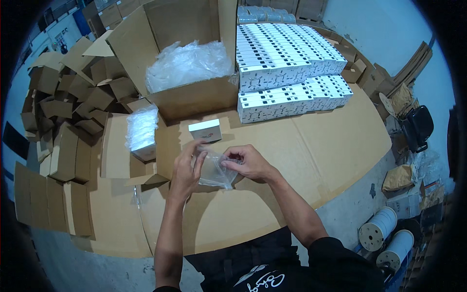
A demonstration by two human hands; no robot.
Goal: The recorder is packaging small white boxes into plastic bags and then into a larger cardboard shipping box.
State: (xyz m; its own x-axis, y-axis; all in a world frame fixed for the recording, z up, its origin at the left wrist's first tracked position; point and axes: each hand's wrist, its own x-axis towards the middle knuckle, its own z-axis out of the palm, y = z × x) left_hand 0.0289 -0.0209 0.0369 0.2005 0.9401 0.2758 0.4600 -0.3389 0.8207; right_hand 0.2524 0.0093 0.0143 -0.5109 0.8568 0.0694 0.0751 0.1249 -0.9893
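A clear plastic bag hangs low over the cardboard-covered table, between my two hands. My right hand pinches its right side, thumb and fingers closed on the film. At the other side, my left hand holds the bag's edge, the thumb a little apart from the fingers. Just beyond the left fingertips a small white box rests on the table. To the left, an opened carton contains a row of plastic-wrapped white boxes.
Behind stands a large open carton filled with clear plastic bags. White printed boxes are stacked in two tiers at the back right. Folded cardboard cartons pile up at left; cable spools stand on the floor at lower right.
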